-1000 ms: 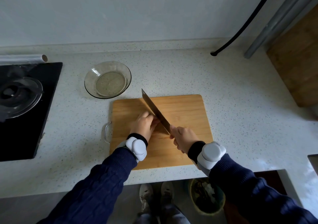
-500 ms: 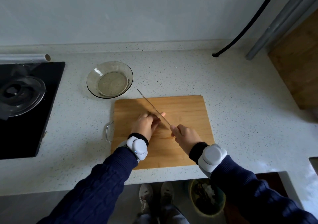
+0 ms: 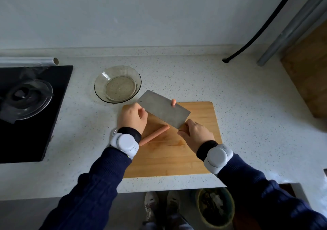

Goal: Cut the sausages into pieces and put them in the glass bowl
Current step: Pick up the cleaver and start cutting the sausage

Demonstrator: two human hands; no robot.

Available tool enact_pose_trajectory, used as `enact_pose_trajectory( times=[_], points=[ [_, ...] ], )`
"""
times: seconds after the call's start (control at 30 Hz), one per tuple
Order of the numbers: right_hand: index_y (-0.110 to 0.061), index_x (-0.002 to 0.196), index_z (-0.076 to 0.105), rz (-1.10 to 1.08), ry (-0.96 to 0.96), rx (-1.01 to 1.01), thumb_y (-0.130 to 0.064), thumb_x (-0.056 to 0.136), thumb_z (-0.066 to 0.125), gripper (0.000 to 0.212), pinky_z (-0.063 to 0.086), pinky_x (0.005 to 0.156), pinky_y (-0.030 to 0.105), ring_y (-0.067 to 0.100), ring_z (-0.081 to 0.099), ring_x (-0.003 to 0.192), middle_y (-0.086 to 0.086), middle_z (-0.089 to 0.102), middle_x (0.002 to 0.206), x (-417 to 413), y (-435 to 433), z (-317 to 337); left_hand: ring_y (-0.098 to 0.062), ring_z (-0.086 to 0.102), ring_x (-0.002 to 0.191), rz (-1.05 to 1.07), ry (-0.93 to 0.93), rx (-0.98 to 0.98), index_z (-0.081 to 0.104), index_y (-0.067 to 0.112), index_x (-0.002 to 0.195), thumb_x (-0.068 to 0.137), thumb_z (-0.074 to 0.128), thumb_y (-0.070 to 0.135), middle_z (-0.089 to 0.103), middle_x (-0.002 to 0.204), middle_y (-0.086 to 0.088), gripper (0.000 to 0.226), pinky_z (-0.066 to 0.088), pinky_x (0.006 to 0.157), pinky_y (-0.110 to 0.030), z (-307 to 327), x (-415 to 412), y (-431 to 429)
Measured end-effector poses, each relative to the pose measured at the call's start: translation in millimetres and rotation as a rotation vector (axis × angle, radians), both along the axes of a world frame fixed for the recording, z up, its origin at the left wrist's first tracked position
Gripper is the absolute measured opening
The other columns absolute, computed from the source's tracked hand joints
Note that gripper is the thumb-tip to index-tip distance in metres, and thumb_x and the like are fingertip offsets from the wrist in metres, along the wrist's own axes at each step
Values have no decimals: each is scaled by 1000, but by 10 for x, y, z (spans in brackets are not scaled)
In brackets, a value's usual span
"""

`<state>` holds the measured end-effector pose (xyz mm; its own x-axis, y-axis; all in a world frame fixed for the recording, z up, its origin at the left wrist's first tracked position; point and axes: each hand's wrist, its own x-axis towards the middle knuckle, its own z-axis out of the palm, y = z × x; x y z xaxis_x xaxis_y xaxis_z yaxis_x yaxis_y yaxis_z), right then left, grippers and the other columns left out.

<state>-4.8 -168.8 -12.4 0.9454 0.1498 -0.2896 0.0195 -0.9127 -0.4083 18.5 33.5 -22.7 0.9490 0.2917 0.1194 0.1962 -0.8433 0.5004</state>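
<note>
Held the knife [image 3: 163, 110] flat in the right hand [image 3: 195, 134], a cut piece [image 3: 174, 102] riding it, bowl [image 3: 117, 84] up-left beyond the half-curled, empty left hand [image 3: 132, 118].

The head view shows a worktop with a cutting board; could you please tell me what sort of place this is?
Most likely a home kitchen: a speckled countertop carries a black gas stove at the left, and a wooden cutting board lies beside a glass bowl where a cleaver is in use.
</note>
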Motion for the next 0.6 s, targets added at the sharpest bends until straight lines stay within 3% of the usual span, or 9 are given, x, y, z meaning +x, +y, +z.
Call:
enact_pose_trajectory(
  times=[0.1,0.23,0.33,0.5,0.6],
  points=[
    [-12,105,48,25,-22,-11,-41,90,50,33,44,70,34,29,58,96,5,62,108,35,53,32,-30,62,73,-112,-76,-71,62,5,90,86,59,19,68,79,-13,15,52,68,-38,112,147,-34],
    [-13,109,48,98,-51,-60,-41,90,49,34,42,70,34,30,57,100,4,60,112,42,164,51,-29,60,80,-271,70,-111,59,5,105,84,64,26,60,99,-13,30,47,76,-35,108,383,-233],
    [-13,110,47,151,-73,-93,-42,90,49,35,38,67,31,30,57,101,2,59,113,60,240,66,-28,61,84,-322,127,-113,58,5,107,84,65,19,56,107,-14,28,48,82,-35,68,497,-288],
    [-13,111,49,187,-57,-107,-41,90,48,35,36,69,32,30,56,103,3,60,114,104,290,79,-30,60,89,-299,116,-104,66,1,92,86,59,8,60,101,-18,12,45,81,-35,12,578,-180],
    [-12,110,49,176,-43,-106,-41,91,47,34,37,70,32,30,56,103,3,60,114,123,285,75,-33,62,85,-132,10,-195,68,0,88,84,58,2,67,93,-20,11,48,78,-37,7,653,58]
  ],
)
